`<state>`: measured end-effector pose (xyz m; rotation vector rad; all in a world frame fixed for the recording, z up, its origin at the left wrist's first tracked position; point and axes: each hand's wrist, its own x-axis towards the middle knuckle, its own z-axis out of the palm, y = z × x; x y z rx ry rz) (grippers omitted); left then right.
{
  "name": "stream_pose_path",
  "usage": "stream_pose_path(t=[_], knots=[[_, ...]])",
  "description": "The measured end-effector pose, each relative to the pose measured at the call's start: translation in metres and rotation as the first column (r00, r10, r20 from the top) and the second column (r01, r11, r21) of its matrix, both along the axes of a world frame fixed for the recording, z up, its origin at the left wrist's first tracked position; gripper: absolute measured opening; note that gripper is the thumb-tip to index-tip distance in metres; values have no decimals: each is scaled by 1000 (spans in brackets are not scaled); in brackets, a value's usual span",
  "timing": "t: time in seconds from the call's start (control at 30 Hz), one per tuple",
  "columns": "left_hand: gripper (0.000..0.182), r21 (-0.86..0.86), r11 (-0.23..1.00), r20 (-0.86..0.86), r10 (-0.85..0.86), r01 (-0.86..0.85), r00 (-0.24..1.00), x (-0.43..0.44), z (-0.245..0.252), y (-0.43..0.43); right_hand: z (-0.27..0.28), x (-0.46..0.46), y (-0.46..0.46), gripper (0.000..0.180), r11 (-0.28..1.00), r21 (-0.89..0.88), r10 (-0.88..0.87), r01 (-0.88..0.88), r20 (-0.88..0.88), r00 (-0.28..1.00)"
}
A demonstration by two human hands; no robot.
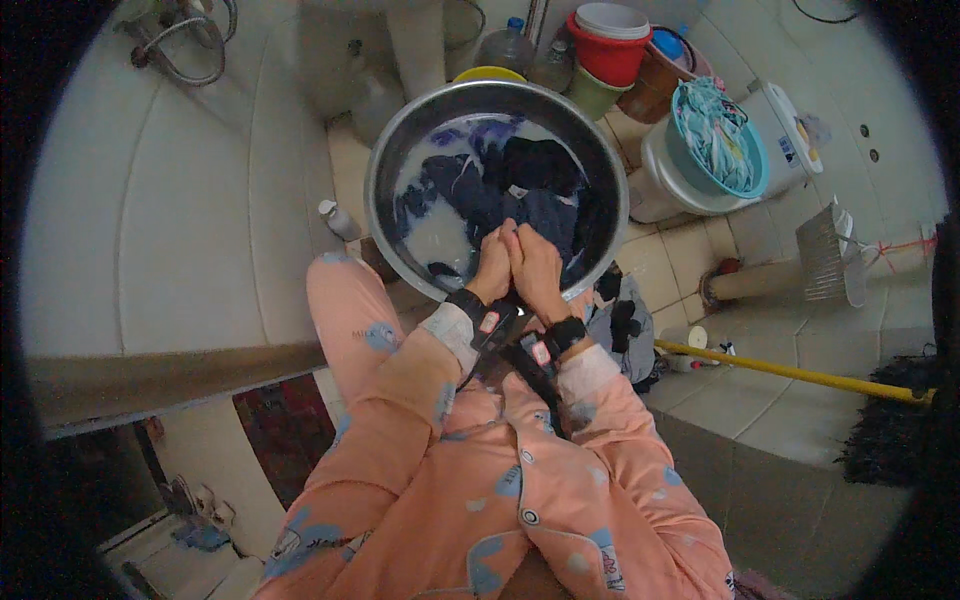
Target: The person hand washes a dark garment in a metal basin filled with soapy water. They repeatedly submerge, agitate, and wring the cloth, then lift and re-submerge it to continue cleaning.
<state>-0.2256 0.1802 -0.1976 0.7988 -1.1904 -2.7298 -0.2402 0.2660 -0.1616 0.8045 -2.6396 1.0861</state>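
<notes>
A large round metal basin point(384, 251) stands before me, holding cloudy, soapy water point(442, 240) and soaked dark clothes point(457, 184). My left hand point(492, 264) and my right hand point(537, 262) meet knuckle to knuckle above its near rim. Both are closed on a dark blue garment point(541, 217) that trails from them into the water; the part inside the fingers is mostly hidden. A pale label shows on the fabric just beyond my hands. Each wrist wears a black strap.
Left of the basin stands a white bottle point(339, 220). A red bucket point(611, 46) and other containers are stacked beyond it. On the toilet rests a turquoise basin point(759, 169) of cloth. Grey and black clothes point(634, 322) lie at right, near a yellow pole point(787, 369).
</notes>
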Motion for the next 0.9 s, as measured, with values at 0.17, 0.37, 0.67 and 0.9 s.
stream_pose_path(t=[0.17,0.37,0.67,0.9], knots=[[47,-256,963,125,-56,87,991,-3,0,-2,11,-25,-9,35,966,218,-136,140,-36,990],[37,-3,1000,142,-18,19,990,-5,-14,-12,17,10,-6,35,989,122,63,-80,139,988],[44,-406,902,74,-130,149,989,5,6,-12,25,-23,-21,39,955,276,-111,106,5,994],[44,-216,974,124,-49,75,991,5,11,-18,15,8,-19,33,971,236,28,-36,37,999]])
